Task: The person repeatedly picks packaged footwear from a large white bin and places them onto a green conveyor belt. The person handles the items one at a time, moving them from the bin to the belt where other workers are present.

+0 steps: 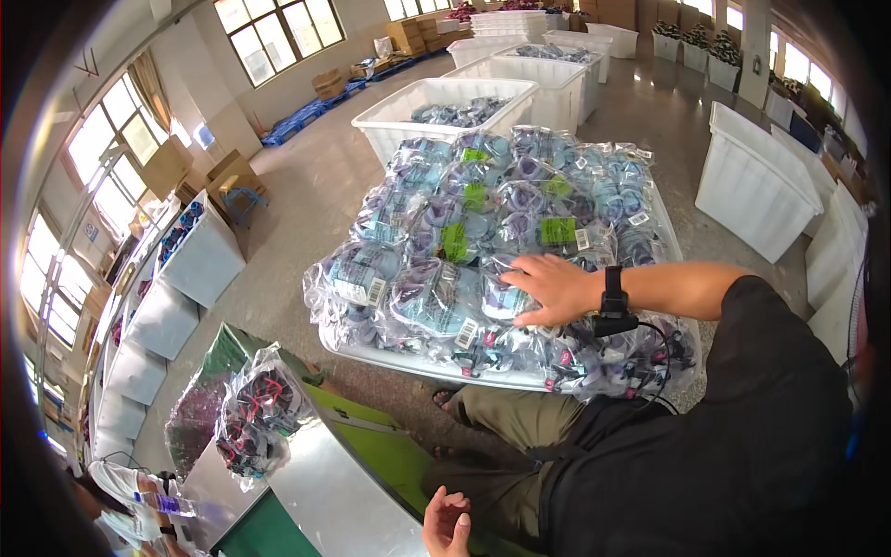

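Observation:
My right hand (561, 288), a black band on its wrist, lies palm down with fingers spread on a heap of shoes in clear plastic bags (436, 302). The shoes are light blue and purple, and some bags carry green labels. Beneath them shows the white rim of a large bin (418, 369). Low in the picture, my left hand (447, 524) is held near the metal tabletop (329, 487), its fingers loosely curled and apart with nothing in them. On that table lies a clear bag of black shoes with red laces (264, 408).
More white bins (445, 93) stand behind the heap, some holding bagged goods. Tall white bins (756, 186) are at the right and others (204, 251) line the left. A person (130, 501) with a plastic bottle (172, 504) nearby is at the lower left.

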`<state>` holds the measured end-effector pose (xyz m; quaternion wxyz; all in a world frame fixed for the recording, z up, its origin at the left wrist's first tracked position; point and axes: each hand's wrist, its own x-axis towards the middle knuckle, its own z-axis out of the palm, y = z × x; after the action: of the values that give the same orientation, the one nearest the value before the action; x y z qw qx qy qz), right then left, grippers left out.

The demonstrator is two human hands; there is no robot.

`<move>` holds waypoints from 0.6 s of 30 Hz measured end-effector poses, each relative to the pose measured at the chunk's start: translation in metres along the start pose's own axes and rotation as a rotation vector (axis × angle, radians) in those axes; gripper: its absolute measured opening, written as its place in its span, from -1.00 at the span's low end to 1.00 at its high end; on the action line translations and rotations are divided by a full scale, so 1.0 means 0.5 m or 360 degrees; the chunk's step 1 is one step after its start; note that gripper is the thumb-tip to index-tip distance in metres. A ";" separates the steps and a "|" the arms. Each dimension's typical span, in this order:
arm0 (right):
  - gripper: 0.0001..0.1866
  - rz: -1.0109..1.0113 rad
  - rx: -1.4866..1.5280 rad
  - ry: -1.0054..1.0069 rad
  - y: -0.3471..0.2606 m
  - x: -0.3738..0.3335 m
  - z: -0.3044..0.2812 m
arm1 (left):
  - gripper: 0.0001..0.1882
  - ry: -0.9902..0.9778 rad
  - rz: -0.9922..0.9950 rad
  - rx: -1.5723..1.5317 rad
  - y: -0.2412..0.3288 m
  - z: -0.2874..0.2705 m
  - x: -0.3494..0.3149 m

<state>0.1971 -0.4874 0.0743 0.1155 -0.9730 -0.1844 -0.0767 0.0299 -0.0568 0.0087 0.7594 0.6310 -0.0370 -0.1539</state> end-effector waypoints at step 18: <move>-0.60 -0.1111 0.1337 -0.0568 -0.669 0.250 0.367 | -0.46 0.0385 0.0166 -0.0210 -0.031 -0.061 -0.102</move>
<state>0.2055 -0.0954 -0.0125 0.4270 -0.7231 -0.5259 0.1349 -0.0136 -0.0162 -0.0053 0.8052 0.5908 0.0322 -0.0392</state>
